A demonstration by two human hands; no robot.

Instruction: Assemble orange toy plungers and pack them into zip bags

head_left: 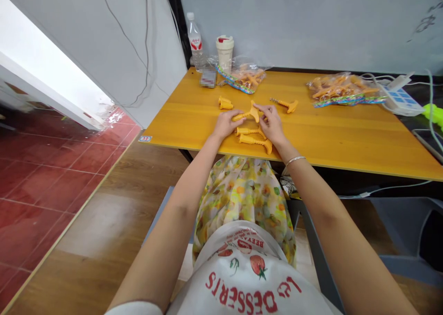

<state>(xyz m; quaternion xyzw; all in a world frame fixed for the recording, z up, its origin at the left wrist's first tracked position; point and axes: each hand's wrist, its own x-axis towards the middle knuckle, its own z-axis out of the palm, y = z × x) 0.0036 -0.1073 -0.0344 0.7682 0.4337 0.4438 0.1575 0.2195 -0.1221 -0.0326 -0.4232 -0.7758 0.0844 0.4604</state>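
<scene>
An orange T-handled corkscrew lies between my hands, just above the table. My left hand is closed on its orange sheath end. My right hand pinches the T-shaped handle, its fingers at the right side. Below them, two more orange corkscrews lie side by side on the table, sheaths to the left and handles to the right. Beyond my right hand is a corkscrew with its metal spiral bare. Loose orange sheaths rest above my left hand.
At the back of the yellow table lie two clear bags of orange parts, one near the middle and one at the right. A water bottle and a cream cup stand back left. A power strip sits at the right.
</scene>
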